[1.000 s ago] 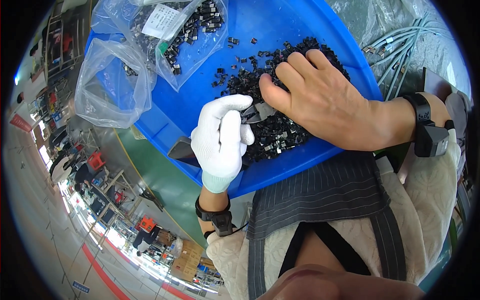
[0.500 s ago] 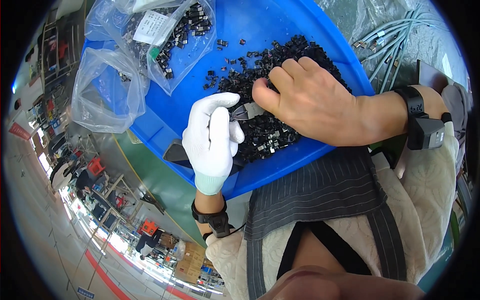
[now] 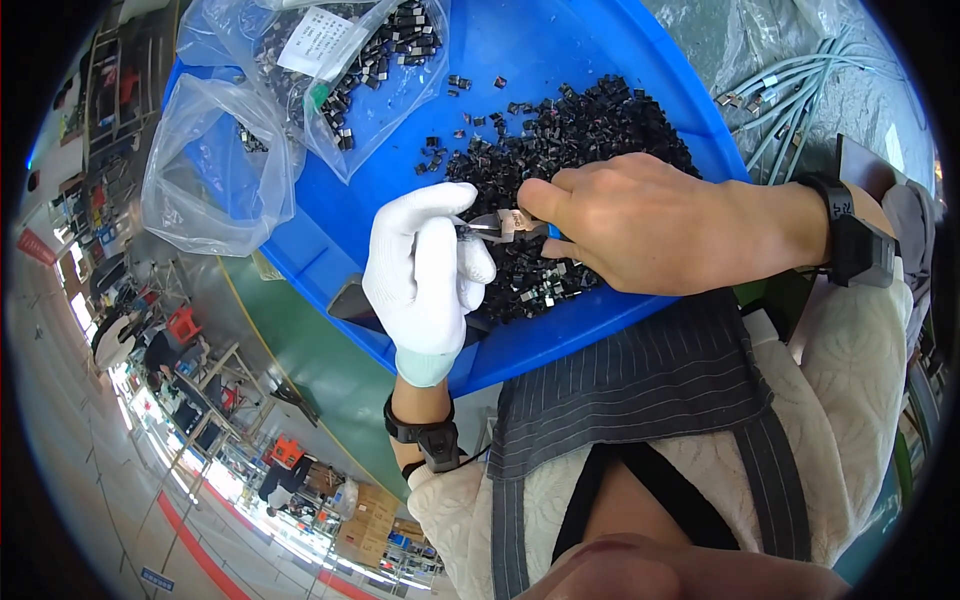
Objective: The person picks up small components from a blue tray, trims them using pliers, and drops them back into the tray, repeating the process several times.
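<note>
My left hand, in a white knit glove, is closed with bent fingers around a small silver metal piece whose kind I cannot make out. My bare right hand comes in from the right, its thumb and fingertips pinching at a flat, silvery connector-like part. This part meets the silver piece between the two hands. Under both hands lies a heap of small black parts with metal ends, in a large blue plastic tray.
A clear plastic bag of similar parts, with a white label, lies at the tray's far left. Another clear bag hangs over the left rim. Grey cables with metal plugs lie beyond the right edge.
My right hand has turned and shifted slightly right, with its fingers lower. More of the flat silvery part shows between the hands. My left hand has hardly moved.
</note>
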A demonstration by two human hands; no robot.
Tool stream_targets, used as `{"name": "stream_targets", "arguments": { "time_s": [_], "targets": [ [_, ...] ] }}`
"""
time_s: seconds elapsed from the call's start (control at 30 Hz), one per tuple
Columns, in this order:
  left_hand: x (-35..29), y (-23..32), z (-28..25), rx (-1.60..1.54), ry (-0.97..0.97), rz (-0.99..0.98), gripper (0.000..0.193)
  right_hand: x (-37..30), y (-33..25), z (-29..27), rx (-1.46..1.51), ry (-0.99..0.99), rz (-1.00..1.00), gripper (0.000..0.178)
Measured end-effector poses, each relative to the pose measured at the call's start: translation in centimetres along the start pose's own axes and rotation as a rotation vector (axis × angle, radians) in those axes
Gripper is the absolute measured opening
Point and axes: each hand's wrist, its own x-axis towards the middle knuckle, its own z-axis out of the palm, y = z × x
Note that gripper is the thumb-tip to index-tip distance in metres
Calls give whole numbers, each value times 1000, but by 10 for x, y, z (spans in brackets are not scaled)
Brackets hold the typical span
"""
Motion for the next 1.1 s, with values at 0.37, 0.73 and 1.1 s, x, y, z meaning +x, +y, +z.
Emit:
{"name": "stream_targets", "arguments": {
  "time_s": [0.37,0.73,1.1],
  "targets": [
    [-1,-6,-2,-128,-9,115,20,12,6,-34,937,-613,237,36],
    [-3,0,15,-141,79,34,28,4,16,7,71,258,-65,30],
    [-18,1,29,-20,91,100,34,-8,11,9,-369,525,-142,39]
  ]
}}
